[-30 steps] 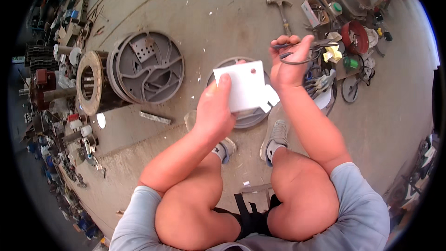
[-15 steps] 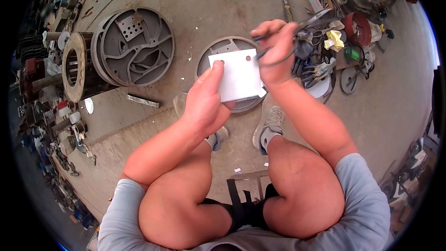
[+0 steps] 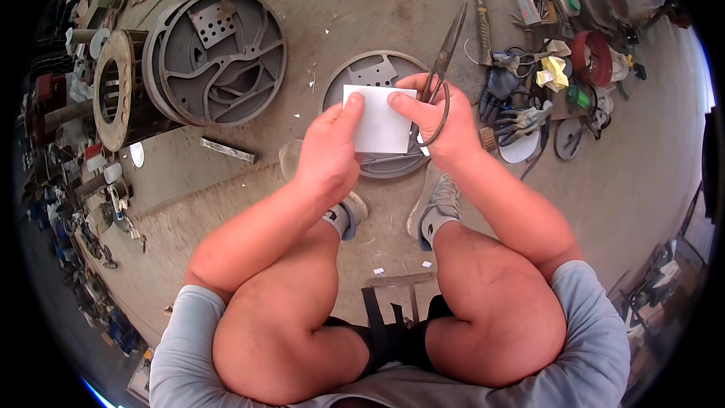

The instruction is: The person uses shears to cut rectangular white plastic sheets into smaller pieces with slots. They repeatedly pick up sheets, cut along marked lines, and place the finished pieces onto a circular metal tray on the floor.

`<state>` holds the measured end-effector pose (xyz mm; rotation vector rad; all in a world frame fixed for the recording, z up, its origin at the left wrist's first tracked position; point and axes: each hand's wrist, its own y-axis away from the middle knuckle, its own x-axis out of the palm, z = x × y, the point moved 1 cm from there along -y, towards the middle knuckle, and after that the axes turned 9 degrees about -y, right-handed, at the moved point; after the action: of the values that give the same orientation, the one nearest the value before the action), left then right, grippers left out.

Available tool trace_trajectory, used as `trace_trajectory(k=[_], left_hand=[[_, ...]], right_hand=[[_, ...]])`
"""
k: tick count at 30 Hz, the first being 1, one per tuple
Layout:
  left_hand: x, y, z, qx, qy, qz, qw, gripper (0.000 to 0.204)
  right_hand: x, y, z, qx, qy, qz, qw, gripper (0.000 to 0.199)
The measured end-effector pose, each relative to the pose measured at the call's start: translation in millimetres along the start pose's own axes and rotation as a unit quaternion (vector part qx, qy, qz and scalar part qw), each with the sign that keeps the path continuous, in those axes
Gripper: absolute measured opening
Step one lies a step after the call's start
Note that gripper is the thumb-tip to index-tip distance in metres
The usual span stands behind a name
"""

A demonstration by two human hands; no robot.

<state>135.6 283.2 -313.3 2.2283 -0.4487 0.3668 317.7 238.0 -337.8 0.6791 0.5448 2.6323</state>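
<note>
A squarish piece of white paper (image 3: 381, 130) is held between my two hands, above a round grey cast metal disc (image 3: 332, 85) on the floor. My left hand (image 3: 326, 149) grips the paper's left side, thumb on top. With its thumb, my right hand (image 3: 455, 125) presses the upper right corner. That same hand also carries dark scissors (image 3: 450, 49), blades pointing up and away, a looped handle hanging beside the palm. The paper hides part of the disc and some of my fingers. On the disc's far side shows a plate with holes (image 3: 376, 72).
More cast discs (image 3: 219, 57) lean beside a flanged spool (image 3: 113, 91) at left. A metal strip (image 3: 228, 149) lies nearby. To the right are a hammer (image 3: 480, 11), work gloves (image 3: 519, 121), a red ring (image 3: 591, 57) and a box of small parts (image 3: 532, 0).
My right hand has come down onto the paper, and its thumb now presses there. The scissors have swung from pointing right to pointing upward. A hole in the paper's upper right no longer shows.
</note>
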Motion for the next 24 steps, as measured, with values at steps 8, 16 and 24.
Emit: trace_trajectory(k=[8, 16, 24], left_hand=[[-45.5, -32.3, -13.5, 0.112, -0.117, -0.153, 0.975, 0.027], [-45.5, -34.1, 19.7, -0.017, -0.204, -0.013, 0.979, 0.028], [-74.2, -75.6, 53.5, -0.009, -0.345, -0.087, 0.935, 0.023]], right_hand=[[-14.1, -6.7, -12.4, 0.037, 0.000, -0.020, 0.999, 0.035], [-25.2, -16.0, -43.8, 0.131, 0.053, 0.014, 0.990, 0.032], [-67.9, -72.4, -85.9, 0.104, 0.185, 0.031, 0.977, 0.034]])
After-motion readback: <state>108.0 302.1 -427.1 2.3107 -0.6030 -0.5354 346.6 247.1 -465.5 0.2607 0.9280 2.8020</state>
